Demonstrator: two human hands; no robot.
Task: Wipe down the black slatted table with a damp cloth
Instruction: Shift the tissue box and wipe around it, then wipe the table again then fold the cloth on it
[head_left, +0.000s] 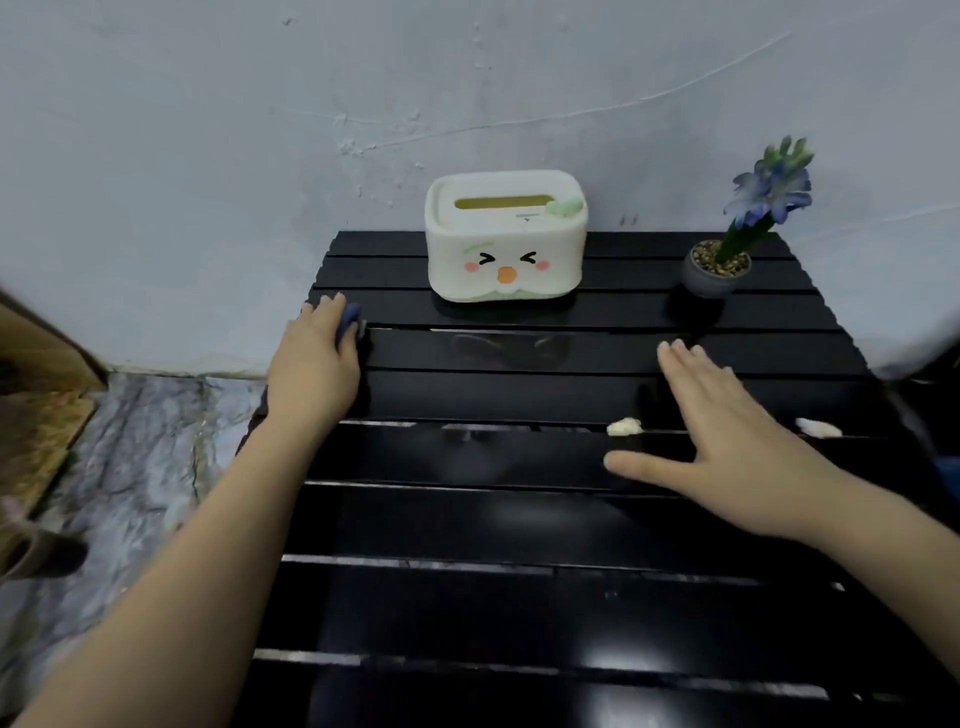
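The black slatted table (519, 525) fills the middle and lower view, its slats glossy. My left hand (314, 364) rests near the table's left edge, palm down over a small blue cloth (349, 318) that shows only past my fingers. My right hand (727, 436) lies flat on the slats at the right, fingers spread, holding nothing. Two small white scraps (626, 426) (818, 427) sit on a slat, one on either side of my right hand.
A white tissue box with a cartoon face (505, 236) stands at the back centre. A small grey pot with a blue flower (719, 267) stands at the back right. The wall rises right behind the table. Marbled floor (130, 441) and a slipper (31, 551) lie to the left.
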